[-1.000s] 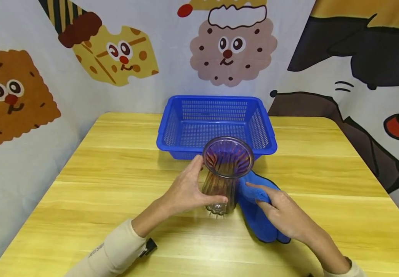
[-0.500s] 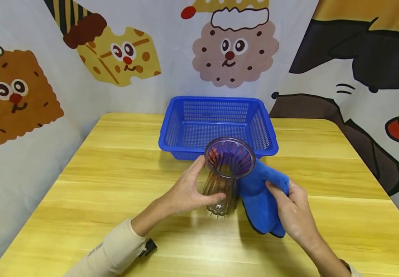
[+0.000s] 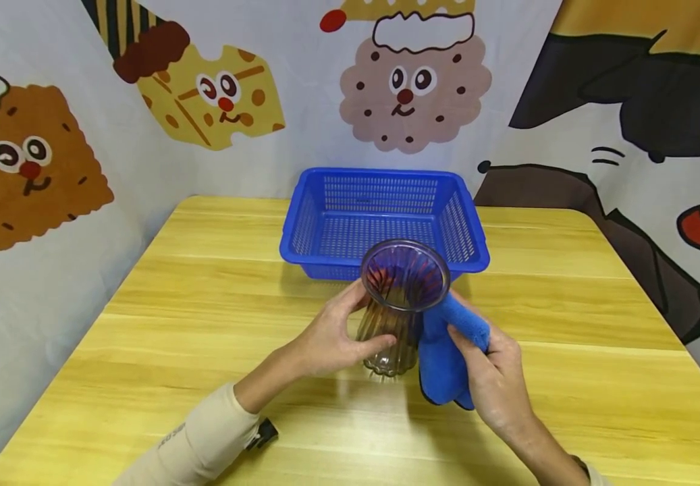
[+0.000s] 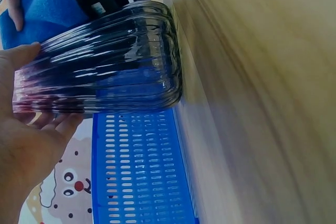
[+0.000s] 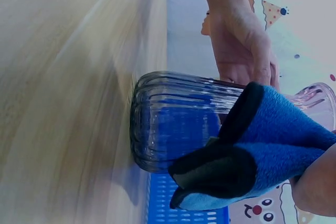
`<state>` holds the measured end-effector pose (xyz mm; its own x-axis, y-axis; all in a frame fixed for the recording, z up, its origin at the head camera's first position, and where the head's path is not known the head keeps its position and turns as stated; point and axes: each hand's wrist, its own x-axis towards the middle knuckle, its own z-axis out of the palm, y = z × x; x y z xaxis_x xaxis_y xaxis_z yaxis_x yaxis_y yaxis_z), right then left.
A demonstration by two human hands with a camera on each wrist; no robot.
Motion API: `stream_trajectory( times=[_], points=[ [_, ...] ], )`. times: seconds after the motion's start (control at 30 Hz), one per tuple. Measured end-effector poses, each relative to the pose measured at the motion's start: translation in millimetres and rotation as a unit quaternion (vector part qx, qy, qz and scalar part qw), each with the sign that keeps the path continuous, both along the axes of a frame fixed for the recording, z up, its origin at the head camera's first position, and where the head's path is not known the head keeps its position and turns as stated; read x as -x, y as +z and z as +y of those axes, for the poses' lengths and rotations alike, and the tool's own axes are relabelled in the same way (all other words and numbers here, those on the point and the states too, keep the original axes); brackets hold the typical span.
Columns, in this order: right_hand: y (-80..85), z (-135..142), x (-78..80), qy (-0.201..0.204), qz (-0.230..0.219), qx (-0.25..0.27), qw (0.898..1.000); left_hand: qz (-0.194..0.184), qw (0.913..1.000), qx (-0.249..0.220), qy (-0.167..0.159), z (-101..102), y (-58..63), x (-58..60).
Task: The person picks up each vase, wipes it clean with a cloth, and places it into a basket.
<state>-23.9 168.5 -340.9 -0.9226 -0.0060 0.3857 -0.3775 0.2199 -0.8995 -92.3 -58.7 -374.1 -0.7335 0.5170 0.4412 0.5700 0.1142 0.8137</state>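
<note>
We grasp a ribbed glass vase (image 3: 389, 341) with our left hand (image 3: 334, 337), thumb and fingers curved round its left side below the flared mouth. The vase has its mouth up and its base down at the wooden table (image 3: 204, 304), on the near side of a blue basket (image 3: 295, 258). On the right, our right hand (image 3: 498, 378) grips a folded blue cloth (image 3: 441, 361) beside the vase; we cannot tell whether they touch. Along the far side we see a cartoon-printed backdrop (image 3: 310, 101).
</note>
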Motion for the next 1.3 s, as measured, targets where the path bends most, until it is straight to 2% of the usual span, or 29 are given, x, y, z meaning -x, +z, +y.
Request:
stream_trajectory(
  times=[0.27, 0.47, 0.67, 0.9, 1.0, 1.17, 1.3],
  points=[
    [-2.6, 1, 0.3, -0.007, -0.009, -0.035, 0.999, 0.016, 0.9995, -0.015, -0.022, 3, -1.2, 3.0],
    [-3.5, 3, 1.0, -0.005, -0.011, -0.057, 0.998, -0.001, 0.9996, -0.017, -0.023, 3, -0.9, 2.6],
    [-9.7, 5, 3.7, 0.014, 0.039, -0.063, 0.997, -0.004, 0.9996, -0.019, -0.020, 3, 1.4, 2.4],
    [-16.3, 6, 7.4, 0.027, 0.107, -0.089, 0.990, 0.003, 0.9992, -0.030, -0.025, 3, 1.7, 3.9],
    [-17.4, 7, 8.3, 0.034, 0.115, -0.097, 0.988, 0.009, 0.9992, -0.030, -0.023, 2, 1.7, 4.0],
    [-18.2, 10, 9.8, 0.036, 0.104, -0.115, 0.987, 0.014, 0.9996, -0.022, -0.013, 1, 2.5, 3.9],
    [-20.5, 11, 11.3, 0.033, 0.125, -0.119, 0.984, 0.015, 0.9998, -0.010, -0.007, 1, 3.8, 3.8]
  ],
)
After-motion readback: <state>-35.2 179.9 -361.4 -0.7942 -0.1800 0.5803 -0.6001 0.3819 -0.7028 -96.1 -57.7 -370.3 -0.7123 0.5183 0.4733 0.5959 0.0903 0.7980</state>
